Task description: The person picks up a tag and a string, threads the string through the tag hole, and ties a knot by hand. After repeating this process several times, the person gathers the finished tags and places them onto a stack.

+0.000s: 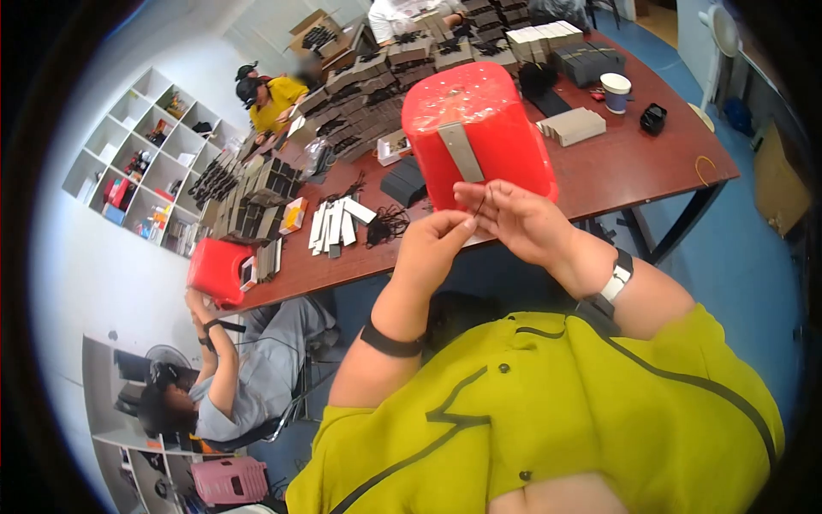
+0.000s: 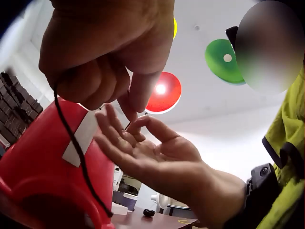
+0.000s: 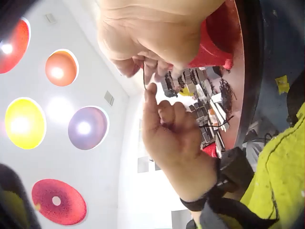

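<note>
A thin black cord (image 2: 76, 143) is in both my hands, in front of a red plastic stool (image 1: 479, 128) on the table. My left hand (image 1: 432, 244) pinches the cord between thumb and curled fingers, and a length of it hangs down from this hand. My right hand (image 1: 531, 227) faces it palm up, thumb tip against a bent finger at the cord's end in the left wrist view. A short stretch of cord shows between the two hands in the right wrist view. A pale strip (image 1: 461, 152) is fixed to the stool's side.
On the brown table (image 1: 599, 188) are stacked grey boxes (image 1: 368, 103), white strips (image 1: 338, 224), tangled black cords (image 1: 388, 224) and a paper cup (image 1: 615, 92). At the left a seated person (image 1: 248, 377) reaches to another red stool (image 1: 217, 272). More people work at the back.
</note>
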The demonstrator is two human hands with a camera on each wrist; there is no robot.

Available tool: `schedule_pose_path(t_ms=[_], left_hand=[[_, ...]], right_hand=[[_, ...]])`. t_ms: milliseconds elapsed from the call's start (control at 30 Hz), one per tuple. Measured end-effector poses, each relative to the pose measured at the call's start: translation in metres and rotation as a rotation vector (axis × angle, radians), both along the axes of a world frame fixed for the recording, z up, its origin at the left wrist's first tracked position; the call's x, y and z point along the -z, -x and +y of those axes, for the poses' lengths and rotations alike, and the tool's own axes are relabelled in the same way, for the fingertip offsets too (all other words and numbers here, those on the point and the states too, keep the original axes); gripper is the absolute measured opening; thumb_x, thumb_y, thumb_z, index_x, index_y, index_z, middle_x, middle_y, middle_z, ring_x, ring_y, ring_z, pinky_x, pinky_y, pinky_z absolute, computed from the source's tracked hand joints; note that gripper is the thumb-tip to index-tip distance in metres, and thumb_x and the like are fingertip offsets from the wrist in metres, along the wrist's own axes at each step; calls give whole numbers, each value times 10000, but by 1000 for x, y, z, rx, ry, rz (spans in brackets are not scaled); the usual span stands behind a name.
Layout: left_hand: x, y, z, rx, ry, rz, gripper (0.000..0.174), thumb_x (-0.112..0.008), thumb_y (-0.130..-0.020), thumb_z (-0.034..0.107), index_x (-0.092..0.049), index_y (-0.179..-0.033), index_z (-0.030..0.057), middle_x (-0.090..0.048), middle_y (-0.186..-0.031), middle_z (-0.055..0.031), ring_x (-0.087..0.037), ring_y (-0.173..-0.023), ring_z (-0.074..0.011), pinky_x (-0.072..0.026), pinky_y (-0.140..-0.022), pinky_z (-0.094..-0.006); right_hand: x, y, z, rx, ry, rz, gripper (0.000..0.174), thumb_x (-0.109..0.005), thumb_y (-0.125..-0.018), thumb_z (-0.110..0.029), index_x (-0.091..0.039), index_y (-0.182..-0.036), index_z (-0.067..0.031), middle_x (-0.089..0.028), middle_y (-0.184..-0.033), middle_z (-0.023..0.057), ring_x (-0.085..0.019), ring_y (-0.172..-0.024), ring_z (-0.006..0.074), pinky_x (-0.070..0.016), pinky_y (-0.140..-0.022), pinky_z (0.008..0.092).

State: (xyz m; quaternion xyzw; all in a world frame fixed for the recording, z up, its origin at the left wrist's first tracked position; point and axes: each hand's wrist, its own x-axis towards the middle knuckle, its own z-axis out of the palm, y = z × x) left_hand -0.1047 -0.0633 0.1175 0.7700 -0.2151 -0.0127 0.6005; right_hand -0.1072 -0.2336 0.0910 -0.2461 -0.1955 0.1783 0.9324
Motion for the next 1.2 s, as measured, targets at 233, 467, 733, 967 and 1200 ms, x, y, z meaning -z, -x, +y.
schedule_pose_path(t_ms=[233,467,733,967,1200], left_hand=[[2,11,19,-12,65,270,116,-624,-813,112,-649,-851,5,-462,-542,51,-312,-402,-24,-190,-390,-184],[25,4,18,412,237,341,314,-563,-861,159,-514,-1107,-30,-517,-1113,-86,-464,-1046,-163,-349,-904,-289],[24,12,12,414,364,597,587,-562,-858,439,-389,-1234,24,-472,-1180,-91,-429,-1160,-189,-358,-965,-361],[19,8,10,263,354,142,547,-507,-882,458,-491,-1151,-18,-521,-1113,-55,-503,-862,-125,-400,-749,-257],[12,9,16,217,465,421,201,-562,-882,132,-589,-988,-37,-585,-930,-49,-545,-777,-131,-439,-741,-253]], right_hand=[[0,-10,-15,193,-116,-1,114,-454,-923,-119,-533,-970,-51,-580,-1069,115,-528,-1051,230,-377,-972,366],[-5,13,2,89,313,-208,104,-487,-916,-156,-541,-942,-71,-562,-1158,108,-382,-1251,234,-332,-991,378],[-4,17,6,94,544,-315,113,-499,-912,-150,-551,-921,-49,-540,-1209,87,-253,-1321,236,-223,-1050,396],[0,18,8,222,621,-520,78,-487,-908,-96,-526,-874,-37,-610,-957,54,-539,-960,141,-422,-855,296],[-8,19,3,331,974,-875,52,-536,-854,-87,-530,-847,-36,-599,-875,78,-572,-835,174,-448,-756,303]])
